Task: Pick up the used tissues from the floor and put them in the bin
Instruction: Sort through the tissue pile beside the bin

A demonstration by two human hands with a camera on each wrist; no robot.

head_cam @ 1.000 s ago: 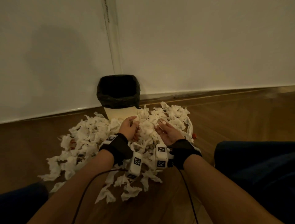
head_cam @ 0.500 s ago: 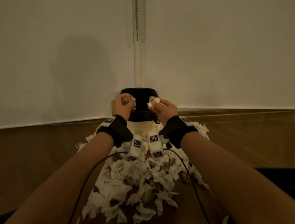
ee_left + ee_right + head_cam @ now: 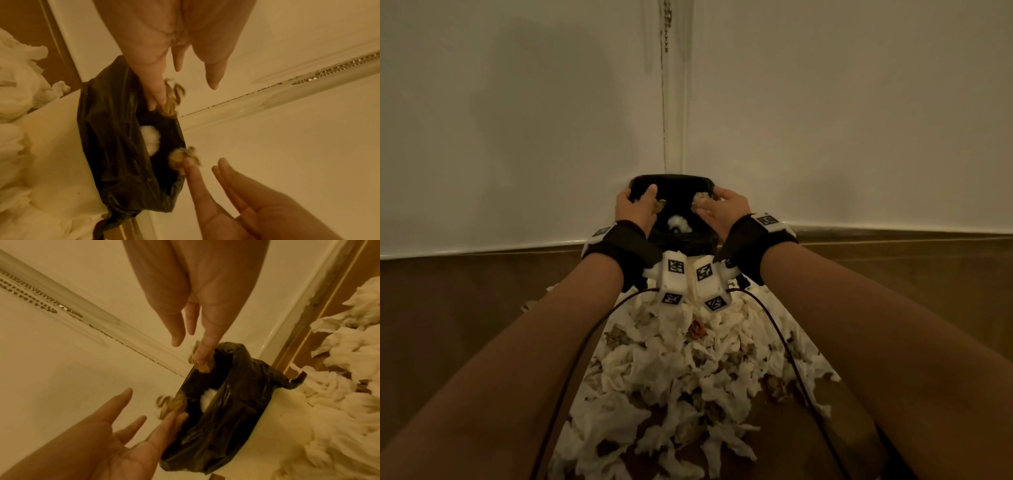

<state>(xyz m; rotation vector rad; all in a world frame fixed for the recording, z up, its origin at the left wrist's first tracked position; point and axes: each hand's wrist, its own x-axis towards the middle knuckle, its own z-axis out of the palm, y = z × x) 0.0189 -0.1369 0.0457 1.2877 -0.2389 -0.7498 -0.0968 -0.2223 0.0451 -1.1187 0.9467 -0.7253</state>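
Note:
A cream bin with a black liner (image 3: 681,242) stands against the wall. Both hands hover over its mouth with fingers spread and straight. My left hand (image 3: 640,200) is at the left rim, and a brown-stained tissue scrap (image 3: 172,100) sits loose at its thumb tip. My right hand (image 3: 717,202) is at the right rim, with another stained scrap (image 3: 202,365) at its thumb tip. Neither hand grips its scrap. A white tissue (image 3: 677,222) lies inside the bin. A big pile of used tissues (image 3: 681,377) covers the floor in front of the bin, under my forearms.
The bin backs onto a white wall (image 3: 517,120) with a vertical seam and a bead chain (image 3: 666,20) above it. Wooden floor (image 3: 465,308) runs left and right of the pile. Black cables (image 3: 571,359) hang from both wrist bands.
Both hands rose from the tissue pile, each closed round a scrap, to the bin's mouth. They have now spread their fingers over it and the scraps are coming loose.

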